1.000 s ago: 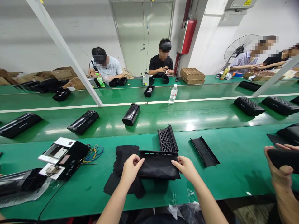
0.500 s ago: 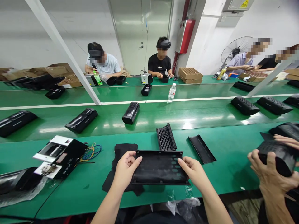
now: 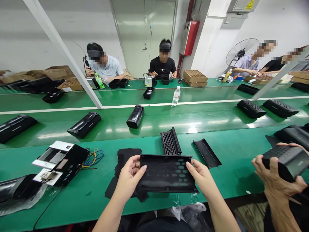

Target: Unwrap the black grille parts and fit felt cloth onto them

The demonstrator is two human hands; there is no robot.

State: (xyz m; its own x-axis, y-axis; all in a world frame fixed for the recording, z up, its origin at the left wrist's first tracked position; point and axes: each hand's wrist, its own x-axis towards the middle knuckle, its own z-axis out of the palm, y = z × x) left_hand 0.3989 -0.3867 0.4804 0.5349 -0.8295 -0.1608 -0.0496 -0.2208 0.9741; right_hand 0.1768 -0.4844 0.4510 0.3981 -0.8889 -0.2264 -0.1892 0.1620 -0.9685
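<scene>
- Left hand (image 3: pixel 127 175): fingers curled about halfway, gripping the left end of a black, shallow, rectangular plastic panel with slotted openings (image 3: pixel 164 175); thumb over the near face, other fingers mostly hidden by the panel.
- Right hand (image 3: pixel 201 175): similar curl, gripping the panel's right end, thumb laid on the face beside the slots.
- Panel: lower centre of the frame, between the hands, inner face turned toward the wearer. The two-ended hold probably serves to steady it and leave the middle in view. Green shows through the right-hand slots; whether a dark sheet backs the rest cannot be determined.
- Left of the panel and partly beneath it: a loose pile of thin matte-black sheets (image 3: pixel 127 158), presumably placed there for easy reach.
- Just beyond the panel: a black perforated plastic shell (image 3: pixel 170 141). To its right, apart: a narrow black plastic tray-like piece (image 3: pixel 207 153). Both lie outside the grip, likely to leave the near space free.
- Lower left: a white-and-black boxy machine (image 3: pixel 60 162), well apart from the hands.
- Right edge: a co-worker's hand (image 3: pixel 275 180) supports a bulky black perforated housing (image 3: pixel 286 161).
- Mid-frame, left: a glossy black rounded housing (image 3: pixel 135 116) on the green strip (image 3: pixel 166 119).
</scene>
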